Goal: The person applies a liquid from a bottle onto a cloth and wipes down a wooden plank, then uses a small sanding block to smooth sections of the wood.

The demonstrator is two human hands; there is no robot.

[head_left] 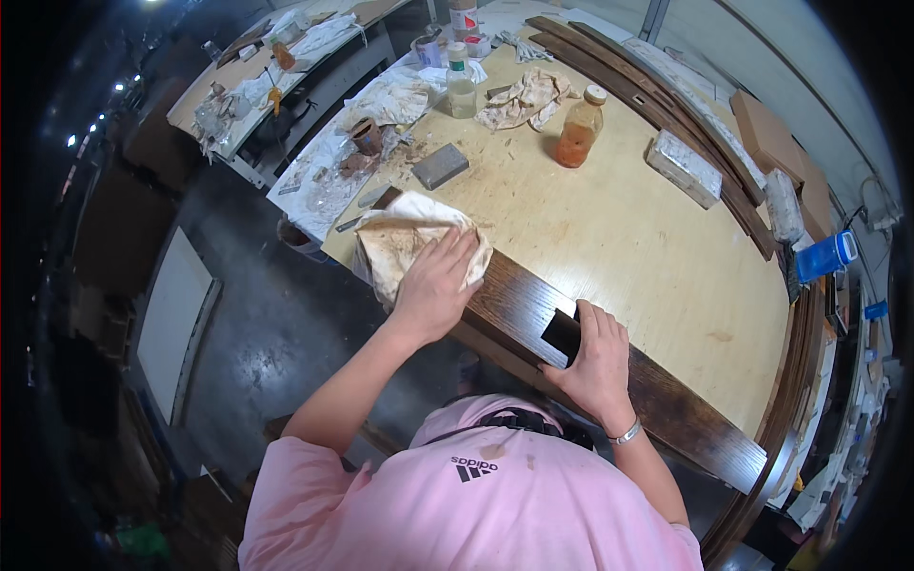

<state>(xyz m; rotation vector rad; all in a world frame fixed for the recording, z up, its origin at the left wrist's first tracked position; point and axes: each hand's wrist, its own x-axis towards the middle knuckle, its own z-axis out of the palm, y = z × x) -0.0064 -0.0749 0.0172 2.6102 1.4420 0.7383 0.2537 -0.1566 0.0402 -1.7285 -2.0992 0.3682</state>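
A long dark-stained wooden board (pixel 519 303) lies along the near edge of the table, with a rectangular cutout partway along it. My left hand (pixel 436 285) presses a stained white rag (pixel 405 221) onto the board's left end, fingers together over the cloth. Part of that end is hidden beneath the rag. At the cutout, my right hand (pixel 595 366) grips the board, its fingers over the top and the thumb at the near side. A grey rectangular block (pixel 440 167) lies beyond the rag.
Beyond the hands, a bottle of orange-brown liquid (pixel 579 128), a clear bottle (pixel 461 86) and a crumpled stained cloth (pixel 528 98) sit on the table (pixel 609 247). Dark wooden strips (pixel 657 105) run along the far right side beside a wrapped block (pixel 684 168). A brown cup (pixel 366 137) stands left.
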